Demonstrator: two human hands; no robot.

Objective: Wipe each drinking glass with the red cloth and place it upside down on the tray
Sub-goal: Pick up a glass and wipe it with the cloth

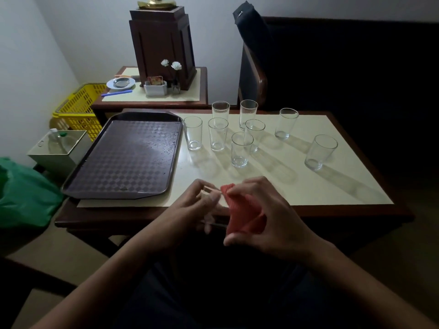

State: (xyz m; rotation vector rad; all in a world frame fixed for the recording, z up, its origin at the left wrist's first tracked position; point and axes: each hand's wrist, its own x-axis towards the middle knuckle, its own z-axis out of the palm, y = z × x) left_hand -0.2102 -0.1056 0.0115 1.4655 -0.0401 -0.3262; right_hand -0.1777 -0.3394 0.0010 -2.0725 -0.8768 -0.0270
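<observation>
Here, you hold a clear drinking glass (211, 210) sideways in front of you, just over the near edge of the table (344, 207). Its long axis runs roughly from 9 o'clock to 3 o'clock, with the mouth pointing toward 3 o'clock, into the red cloth (242, 210). The glass is hard to make out; only its rim lines and a faint outline show.

Your left hand (187, 210) grips the glass, fingers curled around its body and pressed close together. Your right hand (268, 214) has the cloth bunched against the glass mouth, thumb below and fingers arched over the top, pinching the fabric.

At 11 o'clock from your hands lies a dark patterned tray (126, 157), flat on the table with nothing on it. From 12 to 2 o'clock stand eight more glasses, all upright with mouths up: a tight cluster of six, the nearest of the cluster (241, 149) at 12 o'clock, then one (286, 123) farther right, and one (320, 151) alone at 2 o'clock, well apart from the rest.

Beyond the tray, at 11 o'clock, a smaller side table (152, 96) carries a dark wooden stand (164, 43). A yellow basket (78, 108) sits at 10 o'clock, and a green bag (23, 193) at 9 o'clock.
</observation>
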